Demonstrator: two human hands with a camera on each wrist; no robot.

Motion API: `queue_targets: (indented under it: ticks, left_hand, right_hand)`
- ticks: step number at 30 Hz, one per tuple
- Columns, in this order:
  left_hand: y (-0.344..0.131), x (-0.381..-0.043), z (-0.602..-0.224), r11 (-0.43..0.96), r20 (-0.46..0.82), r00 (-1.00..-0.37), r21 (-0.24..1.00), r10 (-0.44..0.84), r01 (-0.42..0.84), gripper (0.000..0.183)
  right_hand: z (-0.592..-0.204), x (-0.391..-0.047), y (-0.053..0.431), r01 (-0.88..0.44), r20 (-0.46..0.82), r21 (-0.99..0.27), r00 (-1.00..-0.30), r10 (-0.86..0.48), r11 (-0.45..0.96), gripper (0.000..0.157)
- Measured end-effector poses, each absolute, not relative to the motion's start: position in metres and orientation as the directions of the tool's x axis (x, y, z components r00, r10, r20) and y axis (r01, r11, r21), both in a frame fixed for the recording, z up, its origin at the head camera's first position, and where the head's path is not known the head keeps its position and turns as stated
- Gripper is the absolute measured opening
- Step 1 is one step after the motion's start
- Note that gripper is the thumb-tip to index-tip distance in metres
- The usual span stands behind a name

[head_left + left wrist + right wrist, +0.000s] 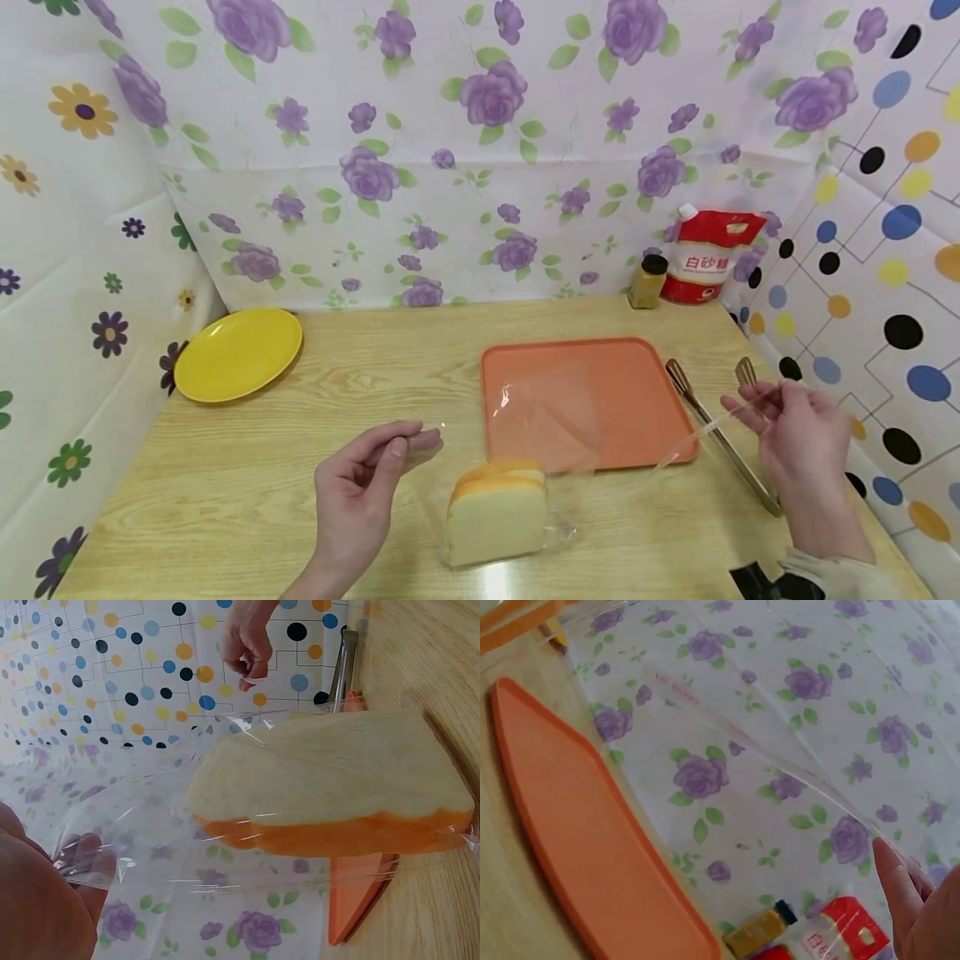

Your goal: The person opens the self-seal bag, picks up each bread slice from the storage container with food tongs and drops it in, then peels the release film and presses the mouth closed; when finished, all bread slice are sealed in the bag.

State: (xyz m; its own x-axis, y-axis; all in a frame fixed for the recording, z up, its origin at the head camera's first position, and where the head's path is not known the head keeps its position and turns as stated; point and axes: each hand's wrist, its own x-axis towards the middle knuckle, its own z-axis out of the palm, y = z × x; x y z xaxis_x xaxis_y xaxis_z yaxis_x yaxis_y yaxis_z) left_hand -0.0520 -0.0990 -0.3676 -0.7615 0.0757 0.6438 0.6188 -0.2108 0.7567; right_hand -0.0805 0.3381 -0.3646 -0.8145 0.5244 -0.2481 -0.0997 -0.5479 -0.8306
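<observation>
Sliced bread (498, 521) with an orange-brown crust stands upright at the front of the table, inside a clear plastic bag (146, 814). My left hand (358, 487) pinches the upper edge of this bag between thumb and fingers, left of the bread. Off to the right, my right hand (806, 437) is raised above the metal tongs. Its thumb and fingertips pinch one end of a thin clear strip (780, 765) with faint red print, which trails down to the left. The bag overlaps the orange tray (637, 417) in the head view.
A yellow plate (236, 354) lies at the back left. Metal tongs (723, 437) lie beside the tray's right edge. A small jar with a black lid (647, 283) and a red-and-white sugar pouch (705, 258) stand at the back right. Patterned cloth walls surround the table.
</observation>
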Motion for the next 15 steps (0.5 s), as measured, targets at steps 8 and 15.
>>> queue_targets:
  ticks: [8, 15]
  left_hand:
    - [-0.098, -0.053, -0.364, -0.207, 0.662, -0.745, 0.743, 0.085, 0.636, 0.022]
    - [-0.098, -0.053, -0.363, -0.208, 0.662, -0.743, 0.743, 0.092, 0.636, 0.022]
  right_hand:
    - [-0.406, -0.071, 0.335, -0.072, -0.305, -0.831, -0.770, 0.560, -0.552, 0.029]
    - [-0.431, -0.063, 0.329, 0.018, -0.344, -0.875, -0.725, 0.596, -0.483, 0.020]
